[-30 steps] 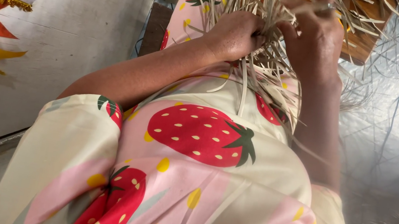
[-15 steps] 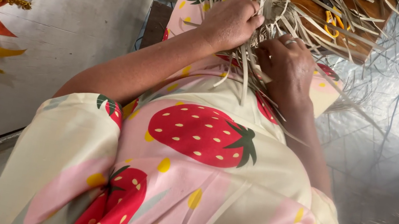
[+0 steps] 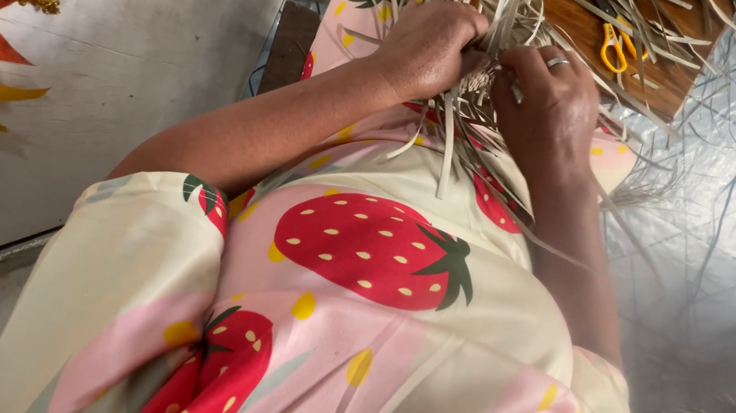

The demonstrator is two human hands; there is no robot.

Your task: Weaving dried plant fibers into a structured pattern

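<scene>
Two hands, left hand (image 3: 429, 46), right hand (image 3: 551, 98), straw strips (image 3: 471, 79) pinched between

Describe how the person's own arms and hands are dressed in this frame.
Both forearms are bare. The left arm's short sleeve is cream with red strawberries, pink patches and yellow dots. The right hand wears a plain silver ring. The left hand shows no jewellery.

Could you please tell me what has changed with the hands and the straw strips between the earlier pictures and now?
The right hand, raised high among the straw strips a second ago, dropped low and has now come up beside the left hand, fingers meeting at the woven part. With it lower, the yellow-handled scissors on the wooden board show. The left hand stayed closed on the strips; the strawberry-print dress is unchanged.
</scene>
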